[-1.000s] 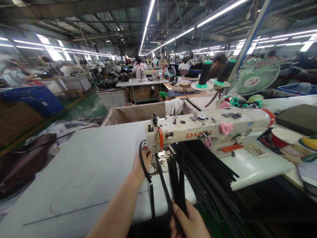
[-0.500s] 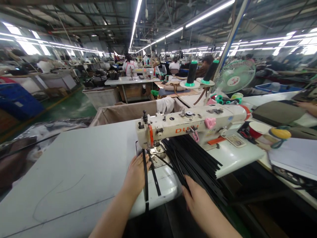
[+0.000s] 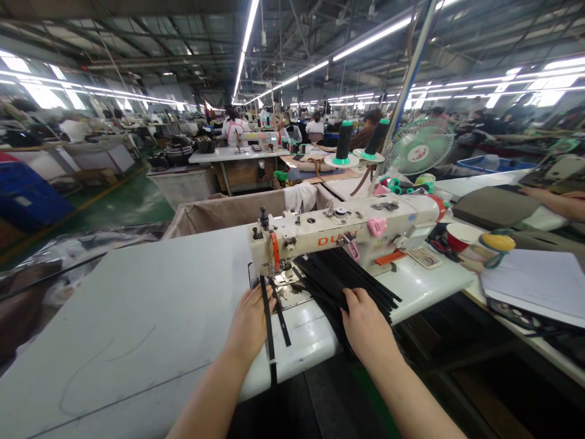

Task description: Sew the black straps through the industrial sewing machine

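Observation:
A white sewing machine (image 3: 311,235) stands on the pale table. Two narrow black strips (image 3: 268,329) run toward me from beneath its needle area. My left hand (image 3: 249,320) rests on the table just left of the presser foot, its fingers closed together around the longer strip, which crosses over them. To the right, a thick bundle of black strips (image 3: 365,277) lies under the machine arm and droops over the table's front edge. My right hand (image 3: 368,320) is closed on the near part of this bundle; its fingertips are partly hidden among the strips.
Thread cones (image 3: 345,143) and a green fan (image 3: 420,146) stand behind the machine. A red-and-white cup (image 3: 457,236) and white papers (image 3: 534,283) sit at the right. Beyond the table is a cloth-lined bin (image 3: 219,213). Another person's arm (image 3: 555,200) reaches in at the far right.
My right hand has moved up and away from me, from the bundle's lower end to its middle beside the machine bed. My left hand stays by the presser foot. The view has shifted slightly.

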Action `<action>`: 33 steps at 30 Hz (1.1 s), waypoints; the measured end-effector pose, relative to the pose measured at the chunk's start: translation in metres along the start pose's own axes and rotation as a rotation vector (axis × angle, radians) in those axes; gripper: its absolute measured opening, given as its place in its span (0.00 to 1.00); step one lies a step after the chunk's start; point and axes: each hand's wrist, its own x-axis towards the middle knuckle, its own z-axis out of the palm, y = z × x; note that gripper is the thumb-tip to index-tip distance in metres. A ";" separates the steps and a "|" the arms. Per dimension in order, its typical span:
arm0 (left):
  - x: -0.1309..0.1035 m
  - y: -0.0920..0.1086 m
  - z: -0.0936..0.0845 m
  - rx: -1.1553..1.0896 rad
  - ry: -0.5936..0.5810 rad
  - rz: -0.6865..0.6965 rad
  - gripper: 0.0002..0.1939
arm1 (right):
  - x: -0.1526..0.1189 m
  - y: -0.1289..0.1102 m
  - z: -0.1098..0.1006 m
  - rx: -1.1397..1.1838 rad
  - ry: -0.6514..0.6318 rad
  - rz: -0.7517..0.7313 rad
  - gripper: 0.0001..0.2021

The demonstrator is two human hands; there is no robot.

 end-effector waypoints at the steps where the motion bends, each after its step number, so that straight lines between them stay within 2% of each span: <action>1: 0.000 0.000 0.000 0.000 0.002 -0.003 0.21 | 0.003 0.004 -0.001 0.018 0.005 0.009 0.21; 8: 0.000 -0.005 0.002 -0.015 0.001 0.000 0.21 | 0.031 0.025 -0.014 0.113 0.091 0.090 0.20; 12: 0.001 -0.009 0.004 -0.014 0.005 0.010 0.22 | 0.040 0.028 -0.010 0.166 0.143 0.077 0.20; 17: 0.001 -0.010 0.004 -0.017 0.002 0.012 0.22 | 0.036 0.032 -0.004 0.286 0.215 0.020 0.20; 21: 0.001 -0.008 0.002 -0.017 -0.010 0.007 0.23 | 0.016 0.051 -0.018 0.427 0.332 0.046 0.21; 24: 0.002 -0.007 0.001 -0.030 -0.024 0.003 0.24 | -0.007 0.082 -0.031 0.542 0.435 0.193 0.22; 27: 0.002 -0.006 0.000 -0.046 -0.031 0.002 0.25 | -0.035 0.118 -0.028 0.676 0.523 0.478 0.24; 30: 0.002 -0.007 -0.001 -0.047 -0.040 0.016 0.27 | -0.069 0.137 -0.006 0.888 0.564 0.814 0.26; 33: 0.002 -0.009 -0.002 -0.038 -0.058 0.013 0.28 | -0.103 0.124 0.024 1.138 0.493 1.044 0.24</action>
